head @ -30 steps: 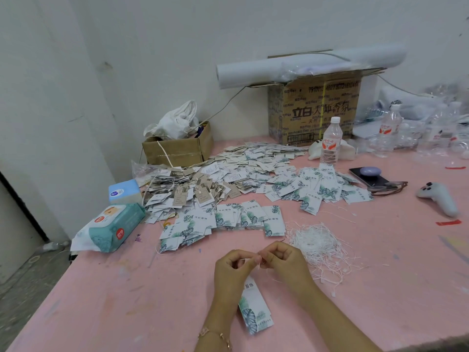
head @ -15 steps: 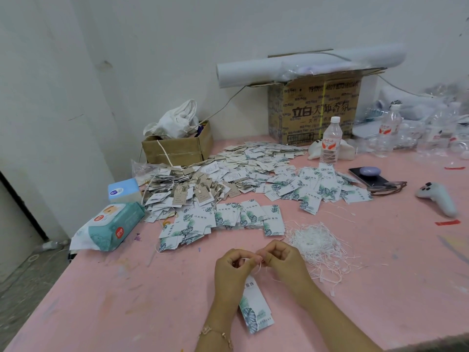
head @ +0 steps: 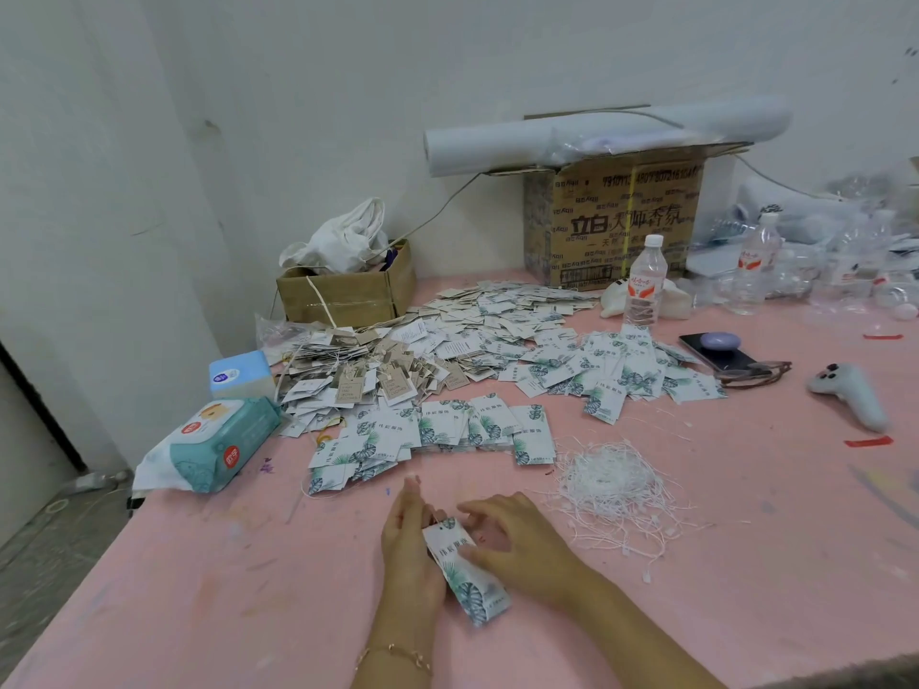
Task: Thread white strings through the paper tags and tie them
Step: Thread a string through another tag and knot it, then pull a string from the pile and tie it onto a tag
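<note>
Two bare hands meet over one bundle of tags (head: 472, 584) at the near edge of the pink table (head: 224, 589), straight down from my viewpoint at 6 o'clock. My left hand (head: 405, 549) stands on edge, its fingers (head: 410, 494) straight and held together, pointing toward 12 o'clock, with the bundle leaning against the palm. I cannot see that hand's thumb. A thin bracelet (head: 393, 656) circles the left wrist. My right hand (head: 522, 544) arches over from 3 o'clock, fingers curled and slightly spread, thumb (head: 470, 553) pressed on the bundle's printed face and a fingertip at its top edge. Whether a string runs through this bundle I cannot tell.

At 2 o'clock from the hands lies a tangled pile of white strings (head: 611, 482), near them but apart. At 12 o'clock a row of leaf-printed tags (head: 447, 430) fronts a wide heap of tags (head: 497, 335). At 10 o'clock sit a pack of wet wipes (head: 214, 445) and a blue tissue box (head: 238, 375), with a small carton (head: 348, 300) behind. At 1 o'clock stand a water bottle (head: 645, 281) and a big carton (head: 616, 216) topped by a roll of paper (head: 572, 136). A phone (head: 716, 348) and a grey controller (head: 850, 395) lie toward 2 o'clock, well apart from the hands.
</note>
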`<action>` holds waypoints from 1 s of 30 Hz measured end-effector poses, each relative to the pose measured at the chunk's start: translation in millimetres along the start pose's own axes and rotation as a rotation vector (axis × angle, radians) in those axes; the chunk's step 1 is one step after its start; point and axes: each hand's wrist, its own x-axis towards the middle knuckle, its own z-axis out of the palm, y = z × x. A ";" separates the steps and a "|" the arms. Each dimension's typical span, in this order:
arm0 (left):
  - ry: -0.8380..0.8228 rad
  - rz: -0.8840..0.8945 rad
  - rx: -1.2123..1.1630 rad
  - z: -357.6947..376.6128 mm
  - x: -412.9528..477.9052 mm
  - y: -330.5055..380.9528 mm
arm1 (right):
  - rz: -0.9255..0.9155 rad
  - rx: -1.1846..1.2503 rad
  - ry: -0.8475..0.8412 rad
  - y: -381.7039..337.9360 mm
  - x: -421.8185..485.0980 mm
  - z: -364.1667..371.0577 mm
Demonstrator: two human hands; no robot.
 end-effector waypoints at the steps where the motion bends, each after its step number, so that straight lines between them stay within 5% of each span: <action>1: 0.009 0.001 -0.052 0.4 1.1 0.3 | -0.021 -0.040 -0.007 0.0 0.4 0.7; 7: 0.040 -0.006 -0.230 1.9 5.9 6.3 | -0.035 -0.057 -0.017 -3.1 -1.8 -0.2; 15: -0.009 -0.069 -0.403 1.8 5.2 13.2 | 0.199 0.433 0.158 -5.8 -4.6 -16.5; 22: 0.029 -0.004 -0.170 1.8 4.3 3.5 | 0.322 0.690 0.352 -7.6 -6.9 -22.8; 30: 0.043 -0.001 -0.091 7.1 4.1 1.3 | 0.345 0.612 0.717 2.0 13.7 -83.3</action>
